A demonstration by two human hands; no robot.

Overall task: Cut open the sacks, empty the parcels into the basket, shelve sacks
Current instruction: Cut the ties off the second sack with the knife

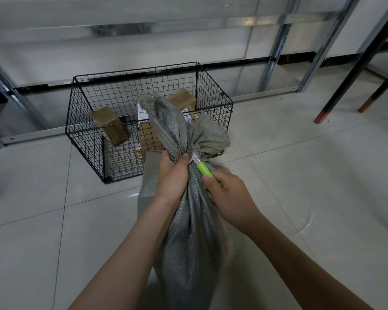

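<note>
Left grip [173, 173] fisted round the tied neck of the grey woven plastic sack [195, 231] standing below it, right grip [229, 193] curled on the green-handled utility knife [204, 170], blade at the tie just beside my left thumb: a slip would likely cut me.

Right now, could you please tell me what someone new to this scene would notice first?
A grey sack fills the middle of the view. The left hand grips its bunched neck while the right hand holds a green knife to that neck. Just behind it, a black wire basket holds several brown parcels.
</note>
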